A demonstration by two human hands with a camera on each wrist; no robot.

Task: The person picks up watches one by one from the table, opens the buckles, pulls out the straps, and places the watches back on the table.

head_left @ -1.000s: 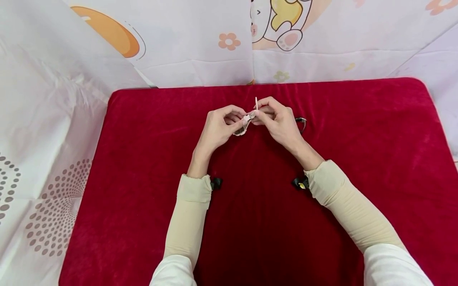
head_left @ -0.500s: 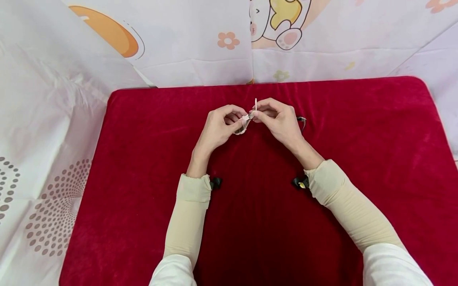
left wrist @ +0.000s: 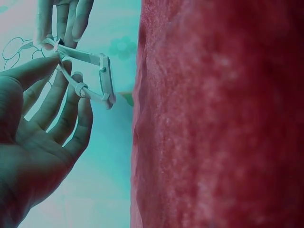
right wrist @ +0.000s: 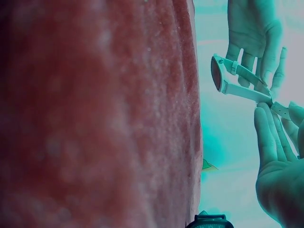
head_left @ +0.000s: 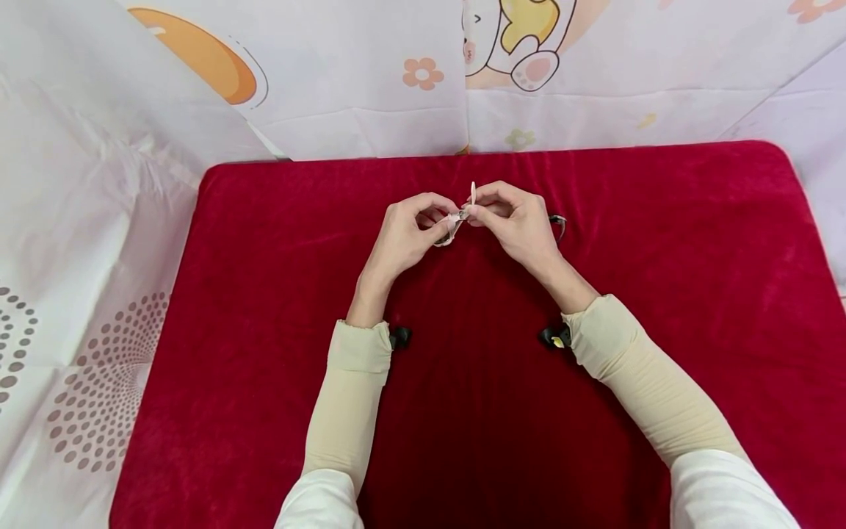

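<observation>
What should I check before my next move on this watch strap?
1. Left hand holds the watch: ok.
2. Right hand pinches the strap: ok.
3. Strap tip free, sticking up above the fingers: ok.
4. Strap joined at the pinch point: cannot tell, the fingers hide it.
5. Watch lifted off the red cloth: ok.
6. Dark item on the cloth beside the right hand, apart from the watch: ok.
</observation>
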